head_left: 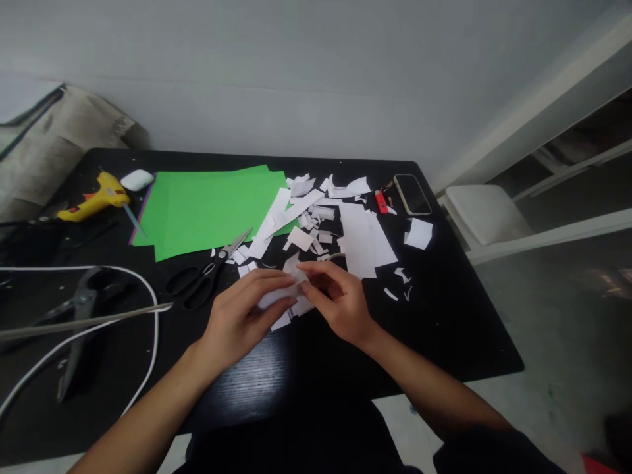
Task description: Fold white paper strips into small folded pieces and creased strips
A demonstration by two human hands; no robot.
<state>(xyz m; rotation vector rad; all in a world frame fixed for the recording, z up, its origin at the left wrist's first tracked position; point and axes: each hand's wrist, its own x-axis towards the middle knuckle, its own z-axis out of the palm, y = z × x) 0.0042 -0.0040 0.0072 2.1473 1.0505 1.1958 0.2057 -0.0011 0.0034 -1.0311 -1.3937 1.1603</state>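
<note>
A small piece of white paper [276, 297] is held between my two hands above the front middle of the black table. On its left side, my left hand [241, 309] pinches it between thumb and fingers. My right hand [338, 296] grips the right end with thumb and forefinger close together. Whether the paper is folded I cannot tell, as the fingers cover part of it. White paper scraps [316, 227] lie just beyond the hands, and black-handled scissors [210, 270] rest left of them with blades pointing away.
Green sheets [212, 210] lie behind the scissors. A yellow glue gun [99, 197], white case [137, 180], pliers [83, 309] and white cable [155, 322] are at left. White strips [360, 240], a red lighter [380, 201], a phone [413, 195] and a white paper cube [419, 233] sit right.
</note>
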